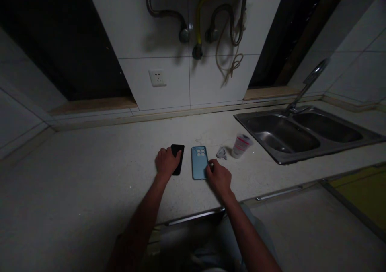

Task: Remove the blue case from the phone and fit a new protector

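A black smartphone (178, 165) lies on the pale countertop, its dark screen facing up. My left hand (165, 162) grips it from the left, thumb across the screen and fingers along its left side. To its right lies a light blue phone case (199, 167), camera cutouts at the far end. The closed fingers of my right hand (220, 178) pinch the case at its right edge; their tips are partly hidden. A crumpled grey-white wrapper or cloth (221, 153) sits just beyond my right hand, beside a clear plastic cup (241, 146) with pink bands.
A double steel sink (283, 159) with a faucet (308, 83) is set into the counter (120, 155) at right. On the tiled wall are a power socket (157, 78), a yellow hose (198, 18) and grey flexible hoses. A metal-edged drawer (196, 217) lies below the counter's front edge.
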{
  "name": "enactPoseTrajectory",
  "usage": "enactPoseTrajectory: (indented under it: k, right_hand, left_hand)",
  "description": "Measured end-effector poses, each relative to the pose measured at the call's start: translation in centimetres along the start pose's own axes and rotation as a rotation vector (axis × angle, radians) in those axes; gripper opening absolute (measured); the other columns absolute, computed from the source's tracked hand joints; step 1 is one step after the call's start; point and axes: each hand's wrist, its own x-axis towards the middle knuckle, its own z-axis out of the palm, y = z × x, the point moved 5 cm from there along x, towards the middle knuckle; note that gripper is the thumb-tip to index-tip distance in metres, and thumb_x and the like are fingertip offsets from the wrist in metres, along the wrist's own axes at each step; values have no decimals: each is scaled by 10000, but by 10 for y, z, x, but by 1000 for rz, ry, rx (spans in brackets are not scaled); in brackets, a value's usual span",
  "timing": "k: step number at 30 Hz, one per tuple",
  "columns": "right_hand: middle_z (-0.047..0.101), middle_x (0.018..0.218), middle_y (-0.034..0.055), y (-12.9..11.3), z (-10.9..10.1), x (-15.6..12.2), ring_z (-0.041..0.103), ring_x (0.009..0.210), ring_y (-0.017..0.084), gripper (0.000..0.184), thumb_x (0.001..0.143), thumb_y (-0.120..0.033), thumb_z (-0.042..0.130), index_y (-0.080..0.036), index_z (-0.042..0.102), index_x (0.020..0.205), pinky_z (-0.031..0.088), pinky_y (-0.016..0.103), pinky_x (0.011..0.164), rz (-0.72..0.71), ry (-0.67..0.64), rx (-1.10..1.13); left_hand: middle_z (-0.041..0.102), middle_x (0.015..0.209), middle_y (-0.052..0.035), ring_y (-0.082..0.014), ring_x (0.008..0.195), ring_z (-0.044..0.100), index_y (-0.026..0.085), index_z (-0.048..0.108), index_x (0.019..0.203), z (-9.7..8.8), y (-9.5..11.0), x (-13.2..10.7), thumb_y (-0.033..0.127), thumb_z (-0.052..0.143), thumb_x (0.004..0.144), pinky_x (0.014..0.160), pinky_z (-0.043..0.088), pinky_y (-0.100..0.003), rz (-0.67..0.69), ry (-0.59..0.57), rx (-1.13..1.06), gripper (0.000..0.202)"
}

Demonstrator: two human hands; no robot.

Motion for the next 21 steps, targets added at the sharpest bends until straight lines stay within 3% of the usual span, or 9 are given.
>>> enactPoseTrajectory:
  k: [9,15,21]
  right_hand:
    - [763,850,43,3,0,0,693,776,203,290,992,-382,474,-226,657,1155,290,280,610,-2,6,61]
    - [754,842,37,4,-1,-2,677,768,199,276,980,-361,489,-219,652,1152,326,275,641,-5,43,158]
    - [721,770,22,8,-1,-1,654,720,195,296,958,-371,467,-215,661,1119,328,277,628,-20,65,254]
  left_hand:
    - [616,1213,-169,-300,1108,585,138,621,1244,0,9,3,446,499,948,931,464,-404,147,135,-142,445]
    - [513,1434,-182,-314,1299,507,152,575,1348,11,23,-2,404,595,900,1052,420,-429,298,69,-170,514]
    - [542,1416,-194,-334,1330,482,149,605,1337,12,22,-5,373,538,929,1040,426,-464,256,16,-68,470]
